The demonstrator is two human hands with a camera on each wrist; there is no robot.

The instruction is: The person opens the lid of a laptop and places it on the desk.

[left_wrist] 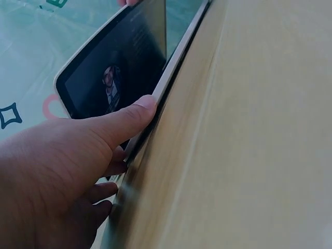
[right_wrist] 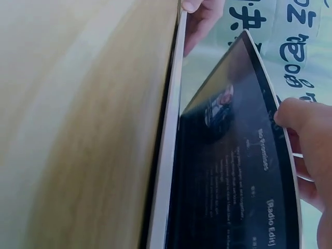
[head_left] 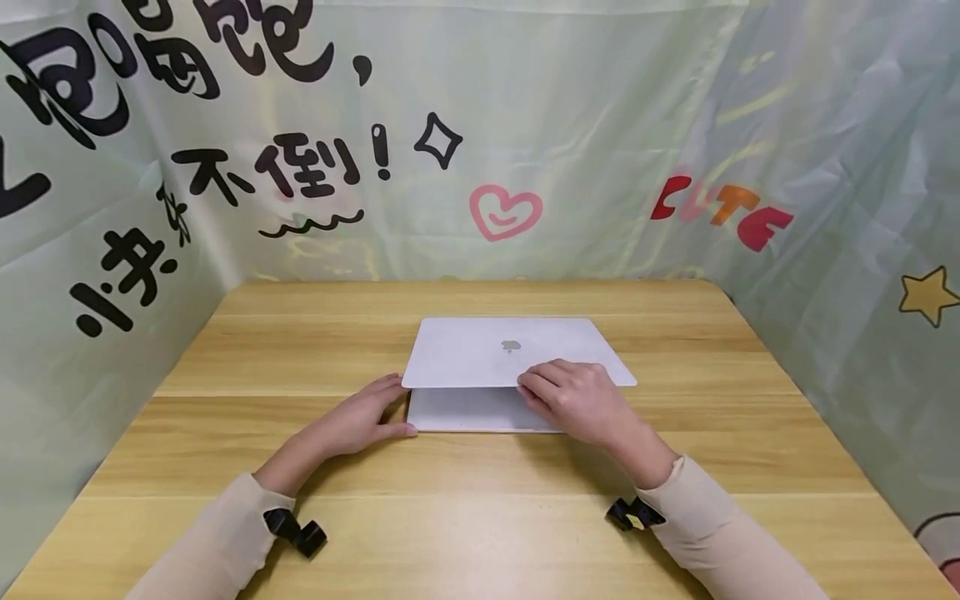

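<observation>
A silver laptop (head_left: pixel 465 354) sits on the table with its lid partly raised. Its lit screen (right_wrist: pixel 223 166) carries text and a small picture. My right hand (head_left: pixel 577 400) pinches the lid's front edge right of the middle, the thumb (right_wrist: pixel 293 114) on the screen's dark border and the fingers behind the lid. At the base's front left corner, my left hand (head_left: pixel 363 421) holds the laptop: the thumb (left_wrist: pixel 140 110) lies on the edge while the other fingers bend along the side. Most of the keyboard area is hidden under the lid.
The wooden table (head_left: pixel 465 517) has rounded far corners. A printed cloth (head_left: pixel 600 108) hangs around its back and sides. Each sleeve cuff carries a small black camera, one on the left wrist (head_left: pixel 296 533) and one on the right wrist (head_left: pixel 633 514).
</observation>
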